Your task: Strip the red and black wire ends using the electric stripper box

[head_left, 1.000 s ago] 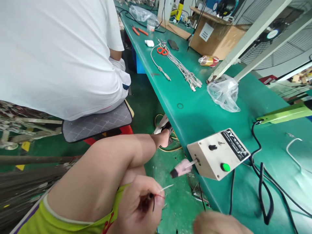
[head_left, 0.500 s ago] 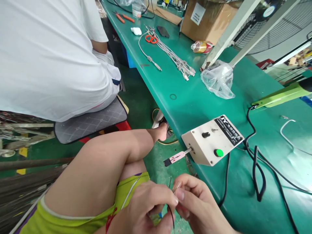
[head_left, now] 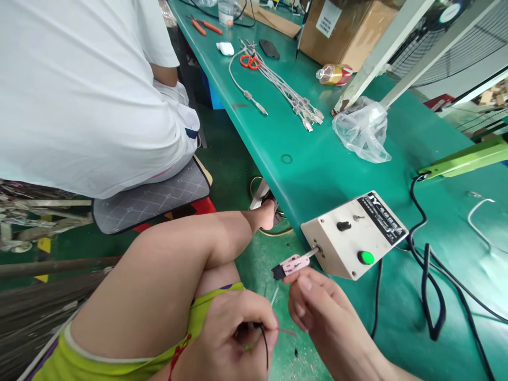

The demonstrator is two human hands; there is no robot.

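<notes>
My left hand [head_left: 242, 330] is closed in a pinch around a thin black cable [head_left: 266, 346]. Fine reddish wire ends [head_left: 288, 332] stick out from its fingertips to the right, and a pale strand points upward. My right hand [head_left: 323, 307] has thumb and fingertips closed on the pink clip [head_left: 296, 264] with a black tip. That clip sits on a metal shaft from a cream control box [head_left: 355, 233], which has a black knob and a green button [head_left: 365, 257]. Part of the clip's underside is hidden by my fingers.
Along the green table [head_left: 273, 148] lie a bundle of grey cables [head_left: 286, 90], orange-handled scissors [head_left: 250, 62], a bottle [head_left: 334, 74] and a plastic bag [head_left: 363, 129]. Black cords [head_left: 426, 286] loop at right. A person in a white shirt [head_left: 87, 95] sits at left.
My right hand has left the wire ends and moved up to the pink clip, which now looks spread wider. My left hand has shifted slightly left, still holding the cable.
</notes>
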